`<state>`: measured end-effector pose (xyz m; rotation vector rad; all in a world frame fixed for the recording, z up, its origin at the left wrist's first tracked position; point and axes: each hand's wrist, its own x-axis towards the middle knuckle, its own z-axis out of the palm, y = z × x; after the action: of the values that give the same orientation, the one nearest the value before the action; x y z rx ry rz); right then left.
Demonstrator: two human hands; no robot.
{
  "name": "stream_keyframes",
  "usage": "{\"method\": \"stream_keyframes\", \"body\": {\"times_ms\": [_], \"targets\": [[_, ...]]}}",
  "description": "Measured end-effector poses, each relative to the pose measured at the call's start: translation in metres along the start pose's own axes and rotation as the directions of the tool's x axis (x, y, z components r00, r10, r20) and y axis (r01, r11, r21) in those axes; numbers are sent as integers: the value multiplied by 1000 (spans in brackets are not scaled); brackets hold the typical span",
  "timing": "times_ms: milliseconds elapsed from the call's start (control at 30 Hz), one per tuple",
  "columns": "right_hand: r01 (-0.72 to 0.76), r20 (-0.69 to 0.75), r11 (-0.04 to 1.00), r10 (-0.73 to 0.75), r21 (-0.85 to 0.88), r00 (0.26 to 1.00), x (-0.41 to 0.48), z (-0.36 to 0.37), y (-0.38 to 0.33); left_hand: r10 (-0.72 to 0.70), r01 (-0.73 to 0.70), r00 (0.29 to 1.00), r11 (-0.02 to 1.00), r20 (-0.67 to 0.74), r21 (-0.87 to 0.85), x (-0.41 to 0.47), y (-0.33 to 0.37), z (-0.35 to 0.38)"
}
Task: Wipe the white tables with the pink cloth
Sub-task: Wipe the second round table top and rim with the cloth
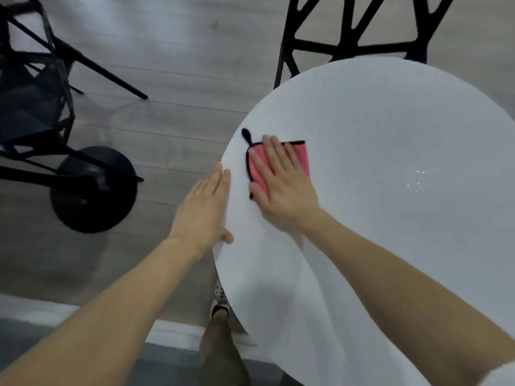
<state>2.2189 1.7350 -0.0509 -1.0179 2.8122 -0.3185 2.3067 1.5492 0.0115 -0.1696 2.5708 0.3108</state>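
"Where is the pink cloth?"

"It lies flat on the round white table, close to the left edge. It has a black border, and a little black loop sticks out from its far corner."

"Who has it?"

"A person stands at the table. The right hand lies flat on top of the cloth with the fingers straight and spread out. It presses down and does not grab."

"And the other hand?"

"The left hand is at the left edge of the table, just beside the cloth. The fingers are straight and close together. The thumb sits on the rim. I think the palm leans on the edge, but it is a bit blurry there, so I am not sure. It holds nothing."

"Is the table wet?"

"Some tiny shiny drops sit near the right side of the top."

"What else is around?"

"One black chair stands at the far edge of the table. Another black chair stands off to the left on the grey floor, next to a round black base. Under the near edge I can see a white shoe."
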Motion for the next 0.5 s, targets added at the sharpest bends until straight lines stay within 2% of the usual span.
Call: {"method": "stream_keyframes", "body": {"times_ms": [33, 67, 100, 133, 167, 200, 233, 267, 300, 333, 367, 400, 433, 467, 500], "targets": [[215, 75, 977, -214, -11, 974, -13, 0, -4, -24, 24, 1000, 1000, -4, -8, -1, 1, -1], [392, 130, 920, -387, -14, 913, -17, -2, 6, -41, 41, 999, 999, 6, -9, 0, 3, -1], [483, 149, 876, -477, -2, 866, -10, -8, 27, -58, 58, 998, 998, 17, -3, 2, 4, -1], [455, 151, 890, -451, 9, 879, 5, -13, 53, -75, 75, 997, 997, 24, 8, 4, 5, -1], [321, 124, 947, -320, 5, 939, 24, -19, 80, -84, 84, 996, 996, 32, 13, 6, 7, -1], [113, 54, 994, -113, 0, 992, 43, -27, 105, -93, 93, 995, 996, 38, 8, 7, 6, 0], [-106, -17, 994, 106, 2, 994, 61, -34, 124, -107, 107, 994, 994, 36, -3, 8, 4, 3], [-282, -70, 959, 282, 12, 957, 73, -35, 129, -124, 125, 992, 992, 31, -17, 8, 0, 5], [-393, -115, 919, 392, 21, 912, 82, -31, 115, -140, 141, 989, 990, 36, -24, 8, -2, 7], [-408, -145, 912, 407, 23, 902, 85, -22, 89, -152, 154, 987, 988, 50, -26, 7, -3, 7], [-323, -139, 946, 322, 17, 936, 82, -13, 55, -159, 161, 986, 987, 56, -25, 7, -3, 7], [-134, -87, 991, 133, -4, 987, 74, -4, 24, -163, 164, 985, 986, 49, -15, 7, -3, 6], [116, -2, 993, -117, -27, 993, 65, 4, 4, -169, 169, 985, 986, 46, 2, 7, -1, 6], [347, 90, 937, -343, -39, 935, 59, 4, -1, -173, 172, 984, 985, 49, 20, 7, 1, 5], [503, 145, 863, -493, -41, 858, 64, -1, 12, -176, 174, 983, 984, 50, 36, 7, 3, 3]]}}
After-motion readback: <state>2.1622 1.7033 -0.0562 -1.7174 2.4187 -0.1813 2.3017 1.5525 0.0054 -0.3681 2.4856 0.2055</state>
